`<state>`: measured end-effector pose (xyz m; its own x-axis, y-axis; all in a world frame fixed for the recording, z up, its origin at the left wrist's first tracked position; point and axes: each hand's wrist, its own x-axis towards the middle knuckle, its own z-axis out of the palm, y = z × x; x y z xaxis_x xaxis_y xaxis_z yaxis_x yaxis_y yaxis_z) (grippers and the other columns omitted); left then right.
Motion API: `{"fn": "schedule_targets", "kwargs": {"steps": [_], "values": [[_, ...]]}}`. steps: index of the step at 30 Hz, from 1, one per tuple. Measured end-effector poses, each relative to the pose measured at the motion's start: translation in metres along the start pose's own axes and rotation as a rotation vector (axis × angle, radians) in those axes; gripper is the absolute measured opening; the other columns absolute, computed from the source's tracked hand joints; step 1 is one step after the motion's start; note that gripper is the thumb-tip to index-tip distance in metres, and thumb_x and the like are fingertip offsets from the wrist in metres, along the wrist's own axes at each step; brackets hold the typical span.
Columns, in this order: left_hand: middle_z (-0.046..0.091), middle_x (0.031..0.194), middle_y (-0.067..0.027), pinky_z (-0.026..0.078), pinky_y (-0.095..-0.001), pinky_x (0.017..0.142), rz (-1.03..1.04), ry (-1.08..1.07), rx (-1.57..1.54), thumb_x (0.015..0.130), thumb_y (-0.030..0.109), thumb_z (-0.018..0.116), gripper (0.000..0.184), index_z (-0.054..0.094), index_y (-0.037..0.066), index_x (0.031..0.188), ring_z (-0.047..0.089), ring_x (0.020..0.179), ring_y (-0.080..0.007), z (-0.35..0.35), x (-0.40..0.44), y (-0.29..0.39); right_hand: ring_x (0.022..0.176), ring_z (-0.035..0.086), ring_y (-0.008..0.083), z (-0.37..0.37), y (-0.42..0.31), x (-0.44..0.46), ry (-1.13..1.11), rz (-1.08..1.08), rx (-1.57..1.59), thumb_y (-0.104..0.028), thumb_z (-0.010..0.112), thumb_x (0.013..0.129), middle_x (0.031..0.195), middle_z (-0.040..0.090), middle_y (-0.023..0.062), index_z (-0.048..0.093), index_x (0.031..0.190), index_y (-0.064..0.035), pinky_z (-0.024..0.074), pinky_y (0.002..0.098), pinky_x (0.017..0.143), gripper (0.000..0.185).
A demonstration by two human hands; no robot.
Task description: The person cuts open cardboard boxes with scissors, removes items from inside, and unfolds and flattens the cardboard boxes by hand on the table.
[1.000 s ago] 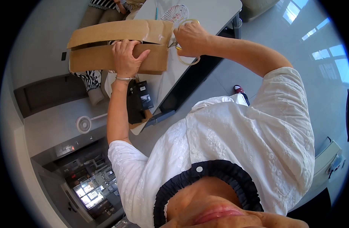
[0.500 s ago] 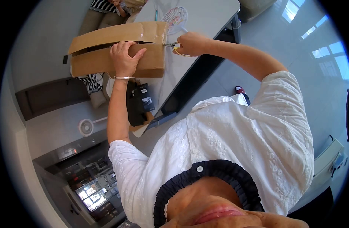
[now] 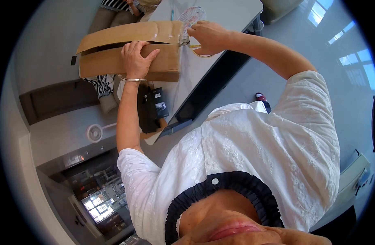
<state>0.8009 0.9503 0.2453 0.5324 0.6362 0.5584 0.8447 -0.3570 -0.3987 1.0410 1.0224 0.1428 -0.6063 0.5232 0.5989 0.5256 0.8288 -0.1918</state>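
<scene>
A brown cardboard box (image 3: 163, 57) stands on the white table, its long top flaps parted by a dark gap. My left hand (image 3: 137, 61) grips the near flap, with fingertips at the gap and the thumb spread along the cardboard. To the right of the box, my right hand (image 3: 208, 37) holds a pair of scissors (image 3: 194, 46) by yellow handle loops. The handles are spread apart. Their grey blades meet the box's right edge, at the end of the gap; the tips are hard to make out.
Behind the scissors, a patterned folding fan (image 3: 191, 17) lies on the table (image 3: 230, 12). A black printed box (image 3: 159, 103) sits at the table's near left, beside a dark item. Beyond the table, another person's arm (image 3: 134, 9) shows near a sofa. A white round fan (image 3: 94, 133) stands left.
The scissors' handles have opened, and my right hand has spread and risen slightly. My left hand stays on the flap. The whole view has shifted a little.
</scene>
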Motion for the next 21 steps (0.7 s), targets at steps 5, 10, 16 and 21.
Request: {"fn": "schedule_targets", "kwargs": {"steps": [5,10,16,21], "values": [[0.058,0.089,-0.0039,0.034,-0.0373,0.088,-0.005,-0.004,-0.022,0.069,0.039,0.074,0.038,0.064,0.009,0.088,0.049,0.090,-0.0246,-0.001,-0.002,-0.003,0.101,0.052,0.0293,-0.007,0.008,0.002,-0.077,-0.049,0.003,-0.033,0.068,0.073,0.099,0.058,0.0141,0.055,0.103,-0.0003,0.0433,0.0384,0.087,0.046],[0.058,0.088,-0.0038,0.034,-0.0374,0.088,-0.013,0.022,-0.018,0.068,0.038,0.075,0.037,0.063,0.008,0.089,0.050,0.090,-0.0246,-0.003,-0.005,-0.008,0.104,0.050,0.0280,-0.007,-0.001,0.002,-0.022,-0.057,-0.065,-0.037,0.068,0.073,0.103,0.057,0.0138,0.056,0.103,0.0008,0.0425,0.0370,0.089,0.050],[0.058,0.089,-0.0050,0.035,-0.0375,0.088,-0.032,0.014,-0.018,0.069,0.040,0.073,0.039,0.063,0.008,0.089,0.050,0.091,-0.0256,-0.002,-0.002,-0.007,0.104,0.050,0.0287,-0.002,-0.008,0.006,0.048,-0.017,-0.103,-0.038,0.069,0.071,0.102,0.057,0.0139,0.057,0.102,0.0013,0.0415,0.0363,0.090,0.052],[0.059,0.089,-0.0040,0.036,-0.0360,0.087,-0.012,0.024,0.028,0.071,0.038,0.073,0.037,0.062,0.008,0.090,0.051,0.090,-0.0238,-0.002,-0.003,-0.003,0.105,0.052,0.0251,-0.007,-0.016,0.008,-0.008,-0.094,-0.161,-0.042,0.066,0.072,0.103,0.059,0.0111,0.059,0.105,0.0007,0.0410,0.0359,0.090,0.054]]}}
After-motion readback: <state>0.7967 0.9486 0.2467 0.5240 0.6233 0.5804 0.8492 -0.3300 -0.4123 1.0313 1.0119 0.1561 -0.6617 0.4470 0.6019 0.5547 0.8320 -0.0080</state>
